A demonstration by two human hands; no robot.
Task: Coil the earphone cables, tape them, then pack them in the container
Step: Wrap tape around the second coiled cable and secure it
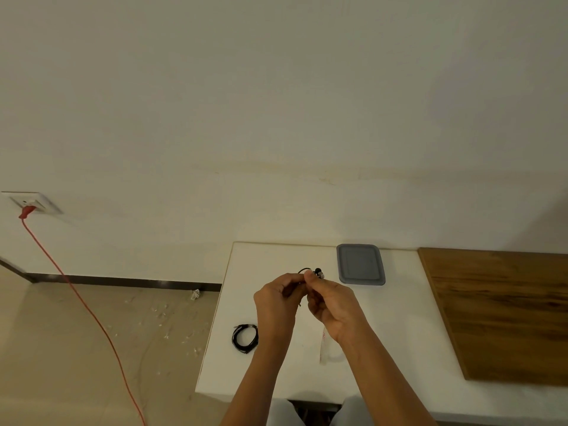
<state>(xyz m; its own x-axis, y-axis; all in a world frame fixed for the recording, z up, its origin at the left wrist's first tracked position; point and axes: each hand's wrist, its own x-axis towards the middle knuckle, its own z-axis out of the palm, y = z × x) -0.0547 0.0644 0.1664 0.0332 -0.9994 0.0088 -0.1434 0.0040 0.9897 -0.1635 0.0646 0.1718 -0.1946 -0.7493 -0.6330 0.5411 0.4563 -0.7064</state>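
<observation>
Centrally, just above a white table point(276, 376), two bare hands close together. Fingers of the left hand point(275, 298) curled, thumb and fingertips pinching a thin black earphone cable point(307, 269). Fingers of the right hand point(330, 305) likewise curled, pinching the same cable just beside the left, with the earbuds poking out above the fingertips. Likely held off the surface so as to wind loops freely; judged to be mid-coil, not yet taped. Number of loops gathered: cannot tell, hidden inside the fingers.

Down on the table, near the left forearm, a second earphone point(245, 338) already wound into a neat black ring, seemingly bound with pale bands, within easy reach for packing. Under the right wrist, a pale translucent strip, probably the tape point(324, 348), lying close at hand for the next step. Just beyond the hands, a grey-lidded container point(360, 268), closed, so needing opening before packing.

To the right, a brown wooden board point(507, 312) lying on the tabletop. To the left, off the table, a red cord point(76, 290) running from a wall socket point(30, 202) down across a floor littered with small clear scraps.
</observation>
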